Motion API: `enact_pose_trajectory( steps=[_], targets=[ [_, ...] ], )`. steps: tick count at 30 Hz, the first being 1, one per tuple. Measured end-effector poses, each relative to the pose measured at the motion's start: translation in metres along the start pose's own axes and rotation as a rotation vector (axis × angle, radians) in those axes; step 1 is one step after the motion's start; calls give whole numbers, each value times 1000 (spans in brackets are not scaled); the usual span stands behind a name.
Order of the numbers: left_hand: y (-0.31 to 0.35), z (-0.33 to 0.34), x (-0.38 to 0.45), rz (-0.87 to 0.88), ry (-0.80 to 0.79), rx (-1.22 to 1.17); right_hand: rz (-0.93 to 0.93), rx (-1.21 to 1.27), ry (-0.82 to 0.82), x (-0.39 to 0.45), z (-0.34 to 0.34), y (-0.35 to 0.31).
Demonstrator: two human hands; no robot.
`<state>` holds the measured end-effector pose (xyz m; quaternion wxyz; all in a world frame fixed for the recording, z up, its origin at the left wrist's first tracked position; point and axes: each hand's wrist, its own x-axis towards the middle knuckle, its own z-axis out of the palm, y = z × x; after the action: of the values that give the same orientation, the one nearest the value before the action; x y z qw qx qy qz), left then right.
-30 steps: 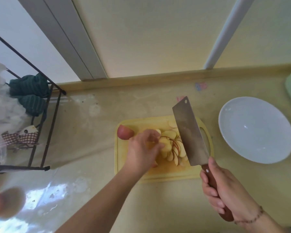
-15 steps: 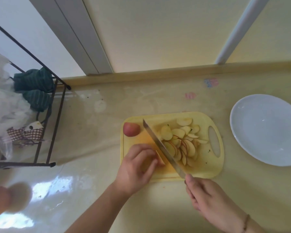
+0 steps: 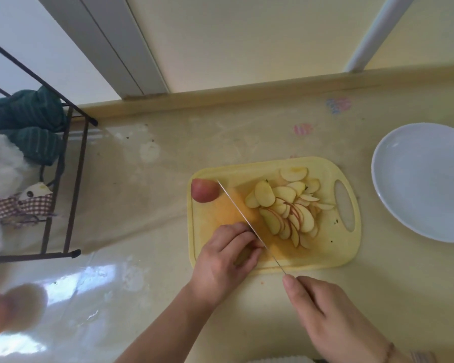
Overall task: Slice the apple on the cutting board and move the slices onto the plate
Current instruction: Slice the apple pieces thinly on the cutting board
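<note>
Cutting board [image 3: 323, 258] is showing pale yellow with an orange-stained centre. Apple slices [image 3: 288, 208] are showing cream flesh with red skin edges; apple piece [image 3: 204, 190] is showing red. Plate [image 3: 414, 179] is showing white. Cloth [image 3: 29, 119] is showing dark green with thin stripes; rack [image 3: 71, 179] is showing black.

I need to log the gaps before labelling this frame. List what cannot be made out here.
- Head view: whatever the left hand grips against the cutting board is hidden under its curled fingers.
- The knife shows edge-on only; its handle is hidden inside the right hand.
- The white plate is cut off by the right edge.
- The blurred round shape at bottom left is out of focus.
- The dark specks by the apple slices are too small to identify.
</note>
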<state>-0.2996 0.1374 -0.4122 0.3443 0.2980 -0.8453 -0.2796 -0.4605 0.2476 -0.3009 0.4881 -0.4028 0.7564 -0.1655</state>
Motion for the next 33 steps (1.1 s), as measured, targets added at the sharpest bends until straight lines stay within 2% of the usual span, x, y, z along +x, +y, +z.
enact_pose_trajectory(
  steps=[15, 33],
  targets=[
    [2, 0, 2, 26, 27, -30, -53, -35, 28, -6, -3, -1],
    [1, -1, 1, 22, 8, -20, -49, -38, -20, -5, -5, -7]
  ],
)
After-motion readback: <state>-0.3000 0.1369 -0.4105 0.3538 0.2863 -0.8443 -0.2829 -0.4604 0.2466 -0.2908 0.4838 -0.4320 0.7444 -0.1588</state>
